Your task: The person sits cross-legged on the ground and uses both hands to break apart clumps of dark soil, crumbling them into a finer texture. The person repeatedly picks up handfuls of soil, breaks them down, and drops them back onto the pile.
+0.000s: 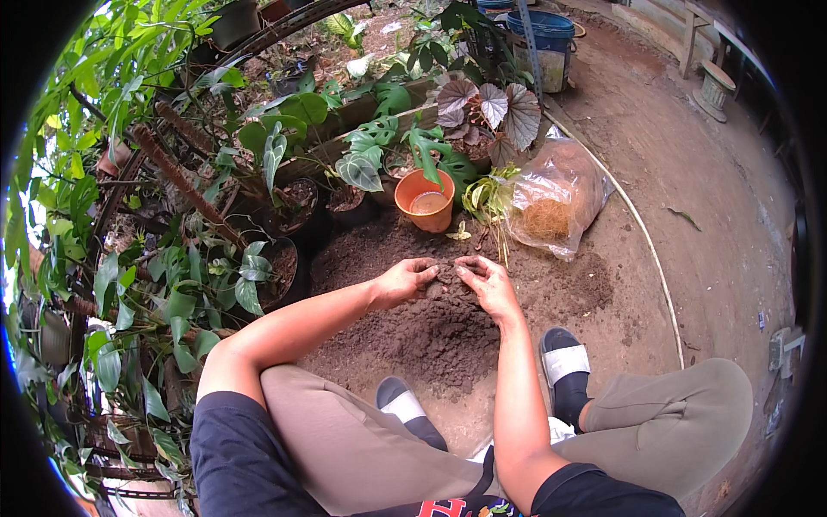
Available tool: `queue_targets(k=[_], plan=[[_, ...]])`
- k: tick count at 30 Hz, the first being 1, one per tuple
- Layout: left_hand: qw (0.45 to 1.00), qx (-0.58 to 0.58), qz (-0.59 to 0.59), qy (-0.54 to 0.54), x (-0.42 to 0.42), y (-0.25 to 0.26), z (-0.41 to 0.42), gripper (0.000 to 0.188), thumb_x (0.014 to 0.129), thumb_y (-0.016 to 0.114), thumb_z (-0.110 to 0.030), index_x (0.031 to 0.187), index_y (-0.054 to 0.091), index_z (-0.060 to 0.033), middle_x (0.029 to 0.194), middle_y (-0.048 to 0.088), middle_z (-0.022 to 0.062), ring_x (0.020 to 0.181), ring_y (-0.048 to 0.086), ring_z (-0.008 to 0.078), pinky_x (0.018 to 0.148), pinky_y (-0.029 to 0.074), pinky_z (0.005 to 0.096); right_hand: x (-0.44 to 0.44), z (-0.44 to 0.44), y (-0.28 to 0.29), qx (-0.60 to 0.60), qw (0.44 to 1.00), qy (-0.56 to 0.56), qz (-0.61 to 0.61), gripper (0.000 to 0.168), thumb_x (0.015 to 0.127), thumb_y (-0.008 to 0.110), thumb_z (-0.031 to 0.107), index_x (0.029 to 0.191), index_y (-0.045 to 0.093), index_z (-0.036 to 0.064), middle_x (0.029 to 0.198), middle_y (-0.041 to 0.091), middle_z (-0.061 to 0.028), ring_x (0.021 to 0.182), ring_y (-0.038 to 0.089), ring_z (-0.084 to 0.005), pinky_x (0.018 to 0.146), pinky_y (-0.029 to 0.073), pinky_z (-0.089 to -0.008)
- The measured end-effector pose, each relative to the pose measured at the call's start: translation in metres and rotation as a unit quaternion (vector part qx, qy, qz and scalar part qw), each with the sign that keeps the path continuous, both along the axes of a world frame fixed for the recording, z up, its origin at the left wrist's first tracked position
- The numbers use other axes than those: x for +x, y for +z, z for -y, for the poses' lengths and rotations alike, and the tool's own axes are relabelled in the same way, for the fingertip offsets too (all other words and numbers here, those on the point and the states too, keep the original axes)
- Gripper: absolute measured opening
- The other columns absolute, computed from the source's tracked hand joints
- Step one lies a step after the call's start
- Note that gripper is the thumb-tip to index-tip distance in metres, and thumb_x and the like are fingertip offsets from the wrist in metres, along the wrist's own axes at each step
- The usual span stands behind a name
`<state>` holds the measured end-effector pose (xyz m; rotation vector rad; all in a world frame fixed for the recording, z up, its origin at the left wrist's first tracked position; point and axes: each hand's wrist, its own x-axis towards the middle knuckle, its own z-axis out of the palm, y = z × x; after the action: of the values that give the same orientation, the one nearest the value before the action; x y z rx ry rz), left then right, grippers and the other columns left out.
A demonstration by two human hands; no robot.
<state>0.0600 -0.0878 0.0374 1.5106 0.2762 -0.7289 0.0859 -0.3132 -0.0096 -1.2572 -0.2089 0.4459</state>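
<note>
A mound of dark soil [446, 336] lies on the ground between my feet. Over its far side, my left hand [408, 281] and my right hand [483, 279] face each other with fingertips curled and a small gap between them. Dark soil sits between and under the fingers; whether either hand pinches a clump cannot be made out. Just beyond them stands an orange plastic pot [425, 200], upright, with something pale brown inside. Uprooted leafy cuttings [484, 197] lie right of the pot, beside a clear plastic bag [559, 194] of brown coconut fibre.
Potted plants [278, 271] and climbing foliage crowd the left side. A begonia with dark leaves [494, 106] grows behind the bag. A pale hose [636, 216] curves along the ground at right. Farther back are a blue bucket [541, 29] and a small pedestal [714, 87].
</note>
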Motion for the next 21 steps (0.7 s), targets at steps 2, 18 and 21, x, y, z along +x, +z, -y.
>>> queue_targets(k=[2,18,21], plan=[[0.999,0.029,-0.003,0.013,0.000,0.003,0.005,0.052,0.107,0.054,-0.036,0.146,0.045,-0.0023,0.118,0.068,0.0082,0.108,0.067,0.0144,0.078,0.052,0.0290,0.002,0.001,-0.005,-0.021,1.000,-0.006,0.018,0.024,0.100,0.068,0.016,0.121,0.068,0.002,0.100,0.069,-0.0017,0.089,0.061,-0.0067,0.078,0.049,-0.0232],[0.999,0.047,0.017,0.005,0.000,-0.003,-0.001,0.053,0.102,0.060,-0.049,0.128,0.060,-0.0028,0.101,0.068,0.0006,0.079,0.062,0.0071,0.056,0.043,0.0232,0.002,0.003,0.005,-0.050,0.999,0.010,0.008,0.025,0.107,0.057,0.021,0.122,0.069,0.005,0.100,0.066,0.0014,0.089,0.056,-0.0052,0.078,0.047,-0.0217],[1.000,0.004,-0.004,0.031,0.000,-0.005,-0.002,0.049,0.103,0.059,-0.048,0.128,0.063,-0.0065,0.095,0.066,-0.0016,0.073,0.057,0.0059,0.056,0.042,0.0226,0.006,0.010,-0.003,0.047,0.997,0.033,-0.060,0.027,0.107,0.055,0.021,0.123,0.068,0.004,0.103,0.068,-0.0006,0.093,0.059,-0.0059,0.079,0.049,-0.0224]])
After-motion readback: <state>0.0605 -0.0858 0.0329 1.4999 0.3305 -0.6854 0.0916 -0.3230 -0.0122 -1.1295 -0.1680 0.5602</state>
